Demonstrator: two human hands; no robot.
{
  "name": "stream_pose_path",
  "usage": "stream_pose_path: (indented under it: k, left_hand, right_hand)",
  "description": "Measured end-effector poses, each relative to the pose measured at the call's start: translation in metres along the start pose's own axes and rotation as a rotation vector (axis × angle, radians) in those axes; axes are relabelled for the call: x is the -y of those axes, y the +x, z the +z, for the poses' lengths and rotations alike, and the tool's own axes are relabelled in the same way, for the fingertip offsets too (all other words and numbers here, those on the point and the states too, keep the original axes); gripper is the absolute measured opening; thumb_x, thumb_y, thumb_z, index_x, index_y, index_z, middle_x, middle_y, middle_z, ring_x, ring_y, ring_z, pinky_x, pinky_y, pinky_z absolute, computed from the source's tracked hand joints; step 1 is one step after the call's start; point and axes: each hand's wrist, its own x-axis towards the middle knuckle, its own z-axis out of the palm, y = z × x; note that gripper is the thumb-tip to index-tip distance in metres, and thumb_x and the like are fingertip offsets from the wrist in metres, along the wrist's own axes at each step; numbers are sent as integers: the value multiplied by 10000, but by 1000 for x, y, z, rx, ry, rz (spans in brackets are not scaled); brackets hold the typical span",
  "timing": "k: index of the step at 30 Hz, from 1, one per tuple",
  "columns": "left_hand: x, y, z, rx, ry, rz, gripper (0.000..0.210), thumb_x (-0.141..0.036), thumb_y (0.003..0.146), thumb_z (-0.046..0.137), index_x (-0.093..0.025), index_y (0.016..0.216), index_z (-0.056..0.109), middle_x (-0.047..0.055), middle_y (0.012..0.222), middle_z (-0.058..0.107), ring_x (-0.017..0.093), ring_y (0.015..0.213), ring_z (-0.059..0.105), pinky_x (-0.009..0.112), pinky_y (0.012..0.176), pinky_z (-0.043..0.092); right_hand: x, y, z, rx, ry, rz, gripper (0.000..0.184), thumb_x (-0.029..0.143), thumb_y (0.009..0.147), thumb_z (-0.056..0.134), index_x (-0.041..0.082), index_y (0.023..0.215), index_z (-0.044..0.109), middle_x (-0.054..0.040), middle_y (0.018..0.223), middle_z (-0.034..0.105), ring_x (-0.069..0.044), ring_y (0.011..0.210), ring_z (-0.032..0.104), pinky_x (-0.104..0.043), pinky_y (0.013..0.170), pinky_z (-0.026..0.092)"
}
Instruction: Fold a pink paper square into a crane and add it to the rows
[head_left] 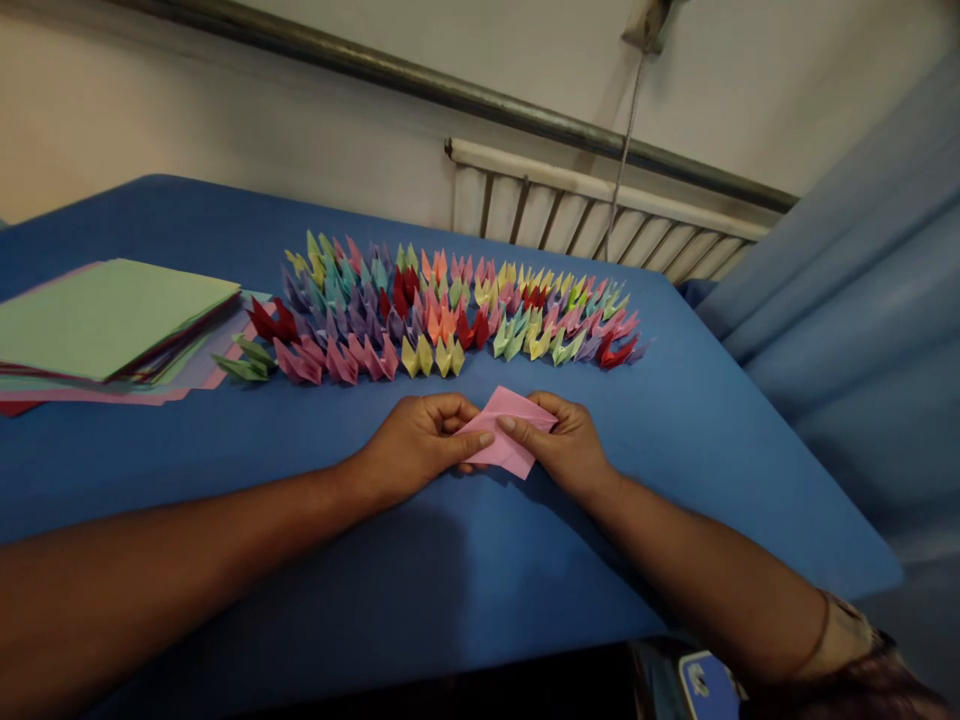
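Observation:
A small pink sheet of folded paper (504,404) is held between both hands, just above the blue table (480,580). My left hand (424,440) pinches its left side, thumb on top and fingers curled beneath. On the opposite side my right hand (574,445) grips the paper the same way, its thumb pressed near the middle. Creases run across the paper's face; its underside is hidden. Beyond the hands stand several rows of folded paper cranes (450,355) in pink, yellow, red, purple, green and orange.
A stack of coloured paper sheets (112,315), pale green on top, lies at the table's left. Behind the table are a radiator (600,210) and a horizontal pipe (420,85) along the wall. A blue curtain (862,300) hangs at the right.

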Motion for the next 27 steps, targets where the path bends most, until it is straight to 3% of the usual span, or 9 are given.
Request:
stream_pose_path:
  k: [9,15,20,23,27]
  left_hand:
    - [-9,-2,-3,-32,-41,-16,276,-372,665,793,-172,720,611,-38,562,620,101,513,565,212,510,441]
    - [-5,1,-2,-13,50,32,306,-426,678,767,-167,741,617,-17,656,622,112,572,544,212,505,393]
    - [-5,0,-4,-37,160,59,319,-431,723,717,-171,631,557,-37,567,513,91,510,450,206,464,316]
    - [-8,-1,-8,0,180,54,313,-423,761,682,-174,623,555,-51,541,461,79,485,394,201,453,275]
    - [-11,0,-11,78,93,56,242,-408,786,669,-173,744,636,-41,622,551,84,539,459,193,492,327]
  right_hand:
    - [0,1,-9,-53,105,9,373,495,724,756,187,628,567,56,488,521,-80,440,437,-211,441,354]
    - [-5,-3,-4,-31,-44,-74,323,444,776,723,193,637,575,54,512,517,-81,465,430,-216,451,343]
    - [-6,-6,-2,23,-94,-112,274,409,801,702,195,665,600,48,541,527,-86,495,437,-220,473,349]
    - [-3,-5,-4,-10,-43,-76,301,447,773,721,196,658,600,53,524,524,-83,476,433,-218,463,356]
    - [1,-2,-7,-6,46,-2,361,511,736,736,194,647,589,57,482,520,-78,420,433,-214,423,363]
